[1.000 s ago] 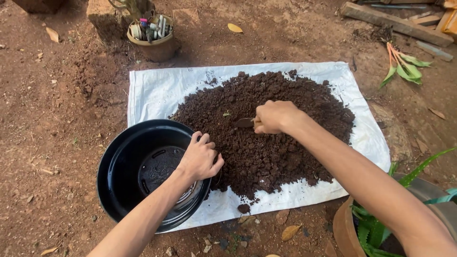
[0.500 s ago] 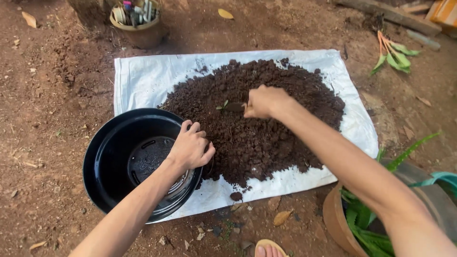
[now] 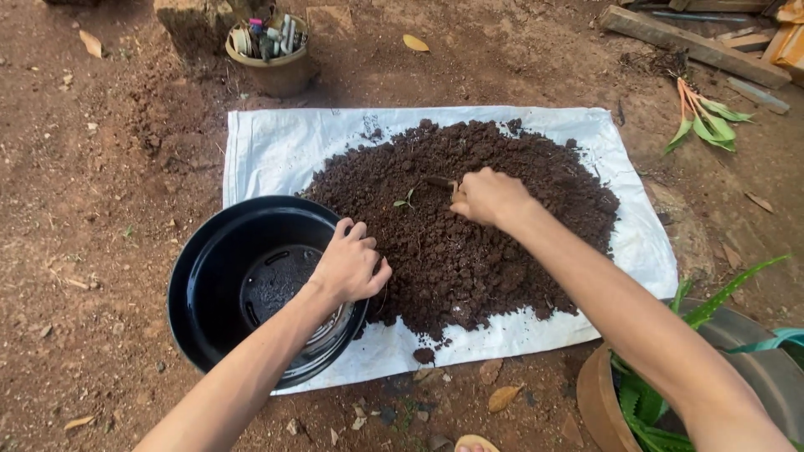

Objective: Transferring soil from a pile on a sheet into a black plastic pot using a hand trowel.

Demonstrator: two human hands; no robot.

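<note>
Under R hand [image 3: 487, 197]: trowel [image 3: 439, 182] in soil [image 3: 469, 243]

Bare reddish-brown earth ground [image 3: 92, 209]. Far edge: small tan clay pot crammed with assorted small tools [image 3: 272, 52]. Far right corner: weathered wooden planks [image 3: 695, 46]; beside them, an uprooted green-leaved plant with orange stems [image 3: 703, 117]. Near right corner: spiky green aloe plant in a brown pot [image 3: 662, 393]. Scattered dry yellow leaves [image 3: 416, 42].

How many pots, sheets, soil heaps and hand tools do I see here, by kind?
Pots: 3 (black pot, brown pot, clay pot)
White sheet: 1
Soil heap: 1
Hand tool: 1
Total: 6
</note>
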